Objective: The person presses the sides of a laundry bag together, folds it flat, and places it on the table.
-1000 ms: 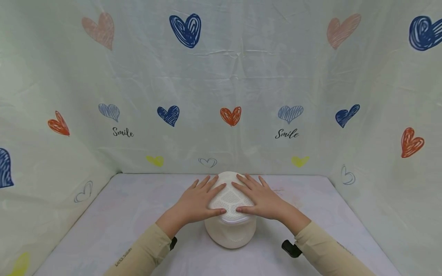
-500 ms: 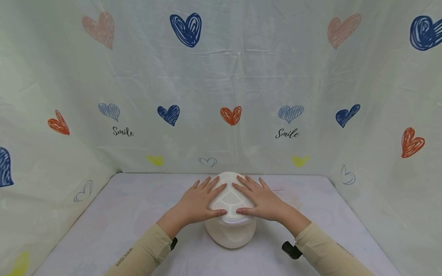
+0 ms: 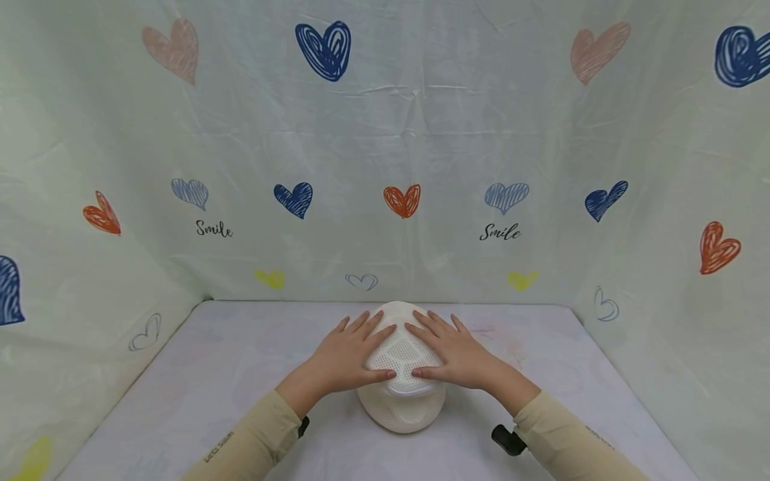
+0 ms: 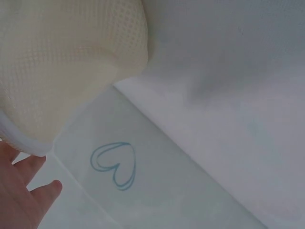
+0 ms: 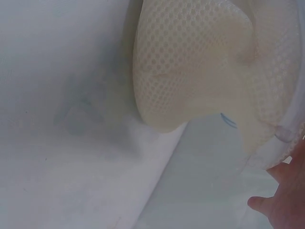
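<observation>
A cream mesh cap sits near the middle of the table, brim toward the person, and both hands lie flat on its crown. The left hand covers the crown's left side with its fingers spread and straight, pointing up and inward, the thumb stretched along the lower edge of the mesh panel. The right hand mirrors it on the right side, fingers splayed and straight, thumb reaching in toward the left thumb; the two index fingers almost meet near the top of the cap. Both forearms, in beige sleeves, angle in from the lower corners, wrists low near the table. The left wrist view shows the cap's waffle-textured fabric beside a blue heart outline on the backdrop.
</observation>
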The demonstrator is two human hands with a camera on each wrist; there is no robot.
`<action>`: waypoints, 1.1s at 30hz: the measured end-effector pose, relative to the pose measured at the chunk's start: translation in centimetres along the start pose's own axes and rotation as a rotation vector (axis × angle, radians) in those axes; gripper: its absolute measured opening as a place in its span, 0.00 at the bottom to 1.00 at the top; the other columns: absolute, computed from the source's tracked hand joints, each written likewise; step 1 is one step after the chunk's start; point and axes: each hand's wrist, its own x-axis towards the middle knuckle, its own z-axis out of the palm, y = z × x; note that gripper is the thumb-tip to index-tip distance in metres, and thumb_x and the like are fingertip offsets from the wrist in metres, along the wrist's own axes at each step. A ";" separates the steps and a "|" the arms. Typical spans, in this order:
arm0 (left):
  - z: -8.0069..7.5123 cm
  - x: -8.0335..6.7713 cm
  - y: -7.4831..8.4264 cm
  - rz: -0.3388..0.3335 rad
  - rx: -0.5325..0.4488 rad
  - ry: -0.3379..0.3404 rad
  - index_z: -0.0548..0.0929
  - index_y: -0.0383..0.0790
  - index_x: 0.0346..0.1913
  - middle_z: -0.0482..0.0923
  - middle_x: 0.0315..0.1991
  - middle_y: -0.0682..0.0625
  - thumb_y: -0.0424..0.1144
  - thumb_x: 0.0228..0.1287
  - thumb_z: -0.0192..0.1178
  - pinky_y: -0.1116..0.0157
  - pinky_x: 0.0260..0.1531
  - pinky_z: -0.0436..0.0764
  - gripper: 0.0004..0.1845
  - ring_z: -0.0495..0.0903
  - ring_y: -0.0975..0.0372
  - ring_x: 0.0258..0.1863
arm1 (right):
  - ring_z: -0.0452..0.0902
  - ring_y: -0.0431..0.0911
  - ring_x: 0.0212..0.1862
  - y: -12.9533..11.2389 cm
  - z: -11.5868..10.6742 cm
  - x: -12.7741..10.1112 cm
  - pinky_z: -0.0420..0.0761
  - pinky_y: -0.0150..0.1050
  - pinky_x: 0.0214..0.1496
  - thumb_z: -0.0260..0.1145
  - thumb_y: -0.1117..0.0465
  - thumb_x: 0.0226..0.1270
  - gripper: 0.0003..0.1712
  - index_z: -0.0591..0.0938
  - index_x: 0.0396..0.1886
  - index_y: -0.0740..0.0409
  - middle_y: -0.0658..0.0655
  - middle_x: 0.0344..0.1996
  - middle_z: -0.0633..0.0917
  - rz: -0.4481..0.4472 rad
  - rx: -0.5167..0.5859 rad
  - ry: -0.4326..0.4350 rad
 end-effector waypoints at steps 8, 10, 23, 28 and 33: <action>0.7 0.1 -0.2 0.016 0.015 0.010 0.60 0.52 0.76 0.51 0.76 0.44 0.75 0.62 0.44 0.42 0.66 0.58 0.45 0.52 0.47 0.74 | 0.44 0.57 0.76 0.0 0.5 0.0 0.45 0.67 0.69 0.53 0.27 0.64 0.50 0.57 0.78 0.46 0.54 0.77 0.51 -0.008 0.006 0.000; 0.9 0.1 -0.2 0.017 0.017 0.008 0.60 0.52 0.76 0.51 0.76 0.44 0.75 0.62 0.45 0.42 0.66 0.58 0.45 0.52 0.47 0.74 | 0.44 0.57 0.76 0.0 0.6 0.0 0.45 0.67 0.69 0.53 0.27 0.64 0.50 0.57 0.78 0.46 0.54 0.77 0.51 -0.004 0.005 -0.004; 1.9 -0.1 -0.1 0.008 0.025 -0.019 0.59 0.53 0.76 0.51 0.76 0.45 0.74 0.62 0.45 0.43 0.66 0.58 0.45 0.52 0.47 0.74 | 0.45 0.58 0.76 0.1 1.8 -0.1 0.47 0.67 0.69 0.54 0.28 0.64 0.49 0.58 0.77 0.49 0.56 0.77 0.53 -0.008 0.018 -0.008; 2.3 -0.1 -0.1 0.006 0.018 -0.030 0.60 0.53 0.76 0.52 0.76 0.45 0.74 0.62 0.44 0.43 0.66 0.58 0.45 0.53 0.47 0.73 | 0.46 0.59 0.75 0.1 2.1 -0.1 0.47 0.67 0.69 0.54 0.28 0.64 0.49 0.58 0.77 0.48 0.57 0.76 0.53 -0.008 0.021 -0.022; 2.6 -0.1 -0.1 0.008 0.015 -0.038 0.61 0.52 0.75 0.53 0.76 0.44 0.74 0.63 0.45 0.43 0.66 0.59 0.44 0.54 0.47 0.73 | 0.45 0.59 0.76 0.1 2.4 -0.1 0.46 0.67 0.69 0.53 0.27 0.64 0.49 0.58 0.77 0.47 0.56 0.77 0.53 0.007 0.019 -0.050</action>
